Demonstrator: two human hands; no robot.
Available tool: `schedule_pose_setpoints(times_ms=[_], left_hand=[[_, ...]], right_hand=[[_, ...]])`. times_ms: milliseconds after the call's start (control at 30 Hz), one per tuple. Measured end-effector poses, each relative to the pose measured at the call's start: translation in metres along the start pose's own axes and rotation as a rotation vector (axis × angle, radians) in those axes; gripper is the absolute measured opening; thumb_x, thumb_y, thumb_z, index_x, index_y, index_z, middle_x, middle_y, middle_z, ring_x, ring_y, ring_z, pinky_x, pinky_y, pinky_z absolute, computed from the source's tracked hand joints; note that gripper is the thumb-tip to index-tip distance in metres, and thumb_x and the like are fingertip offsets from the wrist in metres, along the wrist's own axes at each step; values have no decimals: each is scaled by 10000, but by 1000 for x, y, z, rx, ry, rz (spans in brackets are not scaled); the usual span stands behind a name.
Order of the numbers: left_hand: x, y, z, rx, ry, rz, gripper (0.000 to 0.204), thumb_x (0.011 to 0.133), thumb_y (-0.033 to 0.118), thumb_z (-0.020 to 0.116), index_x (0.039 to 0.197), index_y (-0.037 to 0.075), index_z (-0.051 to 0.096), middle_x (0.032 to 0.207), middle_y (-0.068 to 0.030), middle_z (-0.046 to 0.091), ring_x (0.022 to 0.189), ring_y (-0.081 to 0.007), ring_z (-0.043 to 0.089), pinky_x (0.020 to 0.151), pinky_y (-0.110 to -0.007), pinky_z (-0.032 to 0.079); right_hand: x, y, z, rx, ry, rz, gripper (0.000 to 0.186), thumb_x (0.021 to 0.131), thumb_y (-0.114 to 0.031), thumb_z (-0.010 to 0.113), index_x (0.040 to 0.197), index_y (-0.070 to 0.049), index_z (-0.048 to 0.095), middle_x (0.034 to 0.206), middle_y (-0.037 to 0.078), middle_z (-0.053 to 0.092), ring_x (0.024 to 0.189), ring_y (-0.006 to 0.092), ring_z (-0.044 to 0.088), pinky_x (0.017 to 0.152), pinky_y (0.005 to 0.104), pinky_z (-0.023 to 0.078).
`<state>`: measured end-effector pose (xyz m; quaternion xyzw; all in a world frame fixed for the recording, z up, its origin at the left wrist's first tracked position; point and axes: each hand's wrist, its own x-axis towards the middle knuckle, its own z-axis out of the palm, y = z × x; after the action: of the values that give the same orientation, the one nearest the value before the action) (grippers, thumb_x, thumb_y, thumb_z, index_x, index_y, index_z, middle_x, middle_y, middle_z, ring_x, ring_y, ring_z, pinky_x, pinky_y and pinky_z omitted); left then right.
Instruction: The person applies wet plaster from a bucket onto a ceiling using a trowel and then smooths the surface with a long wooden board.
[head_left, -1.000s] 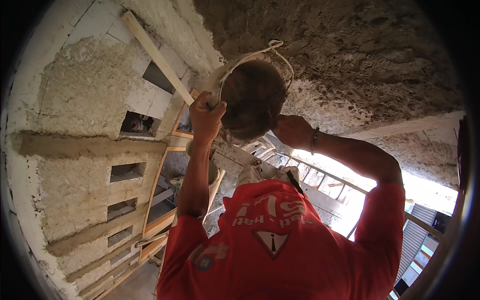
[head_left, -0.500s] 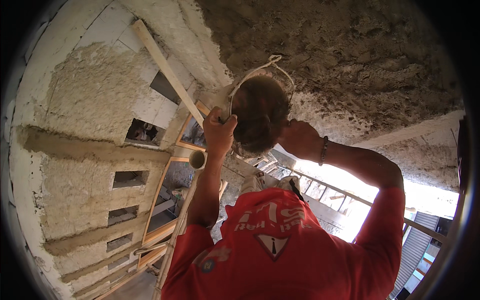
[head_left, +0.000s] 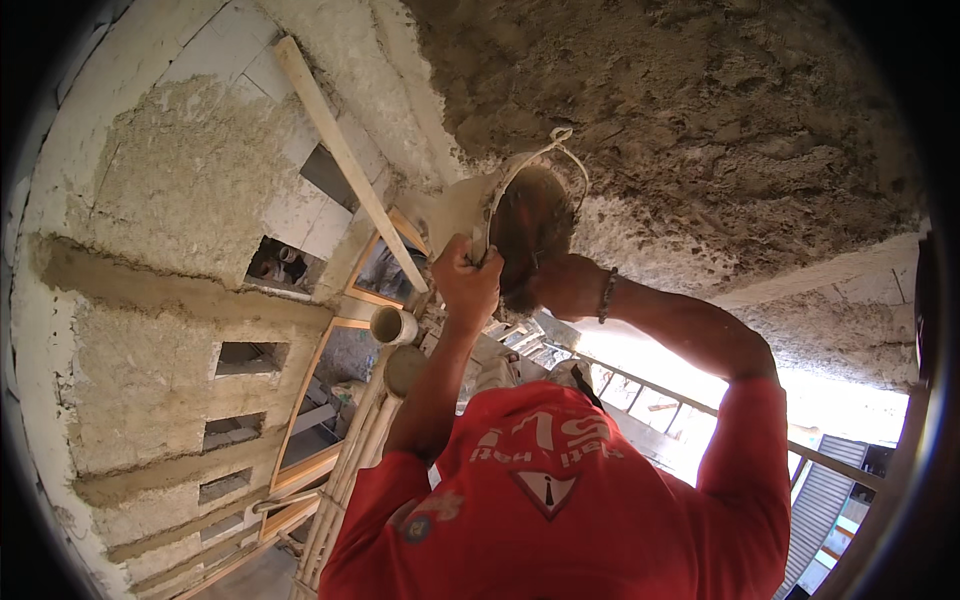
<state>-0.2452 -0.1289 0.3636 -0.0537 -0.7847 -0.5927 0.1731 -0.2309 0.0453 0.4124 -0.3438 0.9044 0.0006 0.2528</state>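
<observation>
Nearest is one red shirt (head_left: 560, 520) with pale print and a triangular sign, its two sleeves leading to two bare forearms. There are two hands, both at the one bucket (head_left: 470, 205) in the middle of the view, out beyond the shirt. The left hand (head_left: 468, 280) is closed around the bucket's left edge, gripping it with the thumb near the rim. The right hand (head_left: 570, 287), below one dark beaded bracelet (head_left: 606, 295) on its wrist, is curled in at the lower right of the mouth; whether it grips the rim or something inside, I cannot tell.

The bucket is round, pale and dull outside, dark and crusted brown inside, with one whitish handle (head_left: 562, 135) arching over the mouth and twisted into a knot at its top. It is tipped over: the mouth faces right and toward the camera, and the long axis runs from there back to the left, where the base is turned away.

Farther off, one long plank (head_left: 345, 155) slants down toward the left hand. Beyond the left forearm is one whitish round container (head_left: 392, 325). The left wall (head_left: 170, 180) has six rectangular openings; rough brown plaster (head_left: 700, 120) spreads at upper right.
</observation>
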Motion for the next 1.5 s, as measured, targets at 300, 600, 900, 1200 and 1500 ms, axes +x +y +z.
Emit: schedule_pose_setpoints(times_ms=[300, 600, 900, 1200, 1500], left_hand=[[7, 20, -15, -79, 96, -29, 320, 728, 10, 707, 647, 36, 399, 534, -1, 408, 546, -43, 367, 463, -272, 310], [16, 10, -27, -13, 25, 113, 319, 752, -1, 693, 653, 44, 393, 568, 29, 394, 567, -38, 352, 469, -252, 294], [34, 44, -43, -231, -227, -6, 333, 772, -33, 671, 683, 79, 370, 631, 80, 365, 589, -8, 348, 483, -218, 276], [45, 61, -52, -254, -376, -97, 230, 757, -42, 667, 699, 55, 467, 674, 72, 431, 630, -13, 389, 525, -223, 323], [42, 36, -24, -297, -386, -273, 126, 737, 11, 653, 708, 28, 532, 631, 50, 478, 594, -36, 411, 502, -258, 335]], right_hand=[[-45, 20, 26, -6, 455, 280, 337, 861, -60, 505, 1171, 59, 444, 806, 212, 644, 751, 333, 676, 615, 390, 569], [-42, 6, -7, 165, 381, 118, 322, 811, -122, 570, 1085, 45, 544, 990, 253, 626, 874, 374, 640, 760, 464, 537], [-2, 6, -9, -402, 447, 439, 211, 828, -197, 584, 769, -34, 704, 850, 145, 643, 848, 257, 615, 650, 378, 500], [-13, 30, 4, 153, 255, 121, 240, 914, -251, 522, 988, -86, 680, 901, 165, 678, 856, 321, 668, 806, 423, 534], [-19, 16, 49, 1186, -5, 261, 341, 916, -285, 637, 1144, -33, 613, 728, 60, 625, 582, 143, 593, 493, 301, 484]])
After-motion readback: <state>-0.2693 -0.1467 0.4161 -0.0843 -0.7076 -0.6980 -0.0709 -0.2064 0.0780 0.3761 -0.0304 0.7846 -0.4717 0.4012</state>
